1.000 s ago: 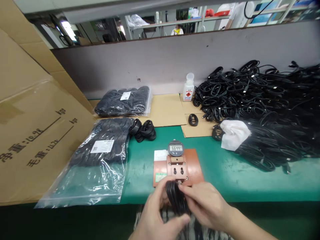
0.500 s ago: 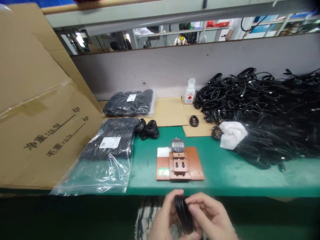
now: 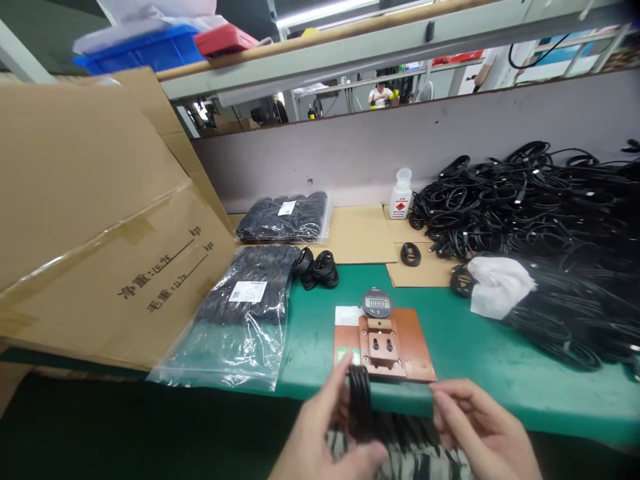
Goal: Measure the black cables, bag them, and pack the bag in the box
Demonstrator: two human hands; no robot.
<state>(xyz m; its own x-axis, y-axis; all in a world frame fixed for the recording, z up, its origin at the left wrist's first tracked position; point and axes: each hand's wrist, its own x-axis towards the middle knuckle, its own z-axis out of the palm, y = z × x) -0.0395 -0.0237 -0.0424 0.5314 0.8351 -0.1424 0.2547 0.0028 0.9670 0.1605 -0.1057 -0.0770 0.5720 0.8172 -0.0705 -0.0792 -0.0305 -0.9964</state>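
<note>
My left hand (image 3: 316,432) is wrapped around a coiled black cable (image 3: 360,403), held upright just off the bench's front edge. To its right, my right hand (image 3: 483,427) is apart from the coil, thumb and index fingertip pinched together. Whatever lies between those fingertips is too small or hidden to make out. Directly beyond the hands, a digital dial gauge (image 3: 377,304) reading zero is mounted on a copper-coloured metal fixture (image 3: 384,348). The fixture rests on a reddish-brown base plate (image 3: 416,343) near the edge.
On the left stand a large cardboard box (image 3: 100,220) and bags of coiled cables (image 3: 250,313). Loose coils (image 3: 325,270) lie beside them. A white bottle (image 3: 401,197), a single coil (image 3: 411,255), a white cloth (image 3: 500,287) and a heap of black cables (image 3: 510,200) occupy the back right.
My right hand has moved off the coil to the right. My left hand still holds the coil, now turned more upright. The whole view has shifted and tilted.
</note>
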